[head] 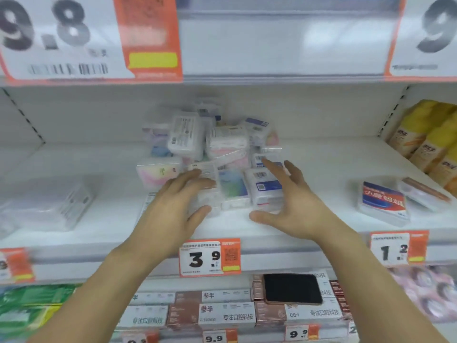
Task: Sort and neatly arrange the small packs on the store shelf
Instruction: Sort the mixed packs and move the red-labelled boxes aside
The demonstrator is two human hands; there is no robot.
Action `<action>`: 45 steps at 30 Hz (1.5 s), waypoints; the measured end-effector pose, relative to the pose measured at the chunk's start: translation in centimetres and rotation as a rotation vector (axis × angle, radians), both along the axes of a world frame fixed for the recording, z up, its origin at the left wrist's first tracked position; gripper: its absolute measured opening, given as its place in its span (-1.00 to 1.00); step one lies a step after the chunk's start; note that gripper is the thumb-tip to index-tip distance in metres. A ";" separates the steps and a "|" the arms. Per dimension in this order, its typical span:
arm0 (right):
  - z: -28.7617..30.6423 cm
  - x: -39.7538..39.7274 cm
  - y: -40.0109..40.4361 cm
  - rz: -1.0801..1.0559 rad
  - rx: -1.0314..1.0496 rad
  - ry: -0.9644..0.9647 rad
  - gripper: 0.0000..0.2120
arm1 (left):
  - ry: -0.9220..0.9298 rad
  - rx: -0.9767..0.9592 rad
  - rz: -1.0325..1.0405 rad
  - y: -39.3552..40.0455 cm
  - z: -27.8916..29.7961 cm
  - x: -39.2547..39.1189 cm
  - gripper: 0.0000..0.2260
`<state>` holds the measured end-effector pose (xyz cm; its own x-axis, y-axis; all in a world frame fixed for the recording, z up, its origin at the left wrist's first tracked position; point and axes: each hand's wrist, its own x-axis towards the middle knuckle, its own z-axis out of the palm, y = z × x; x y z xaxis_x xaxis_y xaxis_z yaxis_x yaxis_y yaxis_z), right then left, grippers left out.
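Both hands reach into a jumbled heap of small packs at the middle of the white store shelf (284, 226).

The left hand (173, 206) and the right hand (294, 201) are both spread, fingers apart, flanking the front of the pile of small clear-wrapped white packs (210, 154) at frame centre; neither pinches anything that I can make out, though the left fingertips touch a clear pack. Sorting looks barely begun: the packs lie tilted and stacked at odd angles, with no tidy row yet. A clear pack with a red-and-blue label (383, 201) sits apart at right, a blurred clear bundle (47, 206) at left. Motion blur smears the labels, so kinds are hard to tell, and the rear packs are hidden.
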<state>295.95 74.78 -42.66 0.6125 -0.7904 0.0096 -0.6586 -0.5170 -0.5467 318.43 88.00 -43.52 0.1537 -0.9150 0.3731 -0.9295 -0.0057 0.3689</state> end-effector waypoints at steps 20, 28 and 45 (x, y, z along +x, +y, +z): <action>2.0 1.5 2.0 0.132 0.870 -1.021 -0.50 | 0.317 -0.257 0.004 2.3 3.0 -2.8 -0.39; 1.7 3.5 4.6 0.080 0.739 -0.828 -0.45 | 0.500 -0.348 0.002 1.5 2.5 -5.0 -0.27; 2.5 -1.8 2.8 -0.158 0.769 -1.121 -0.78 | 1.976 -0.041 -0.339 0.2 3.8 -6.2 -0.44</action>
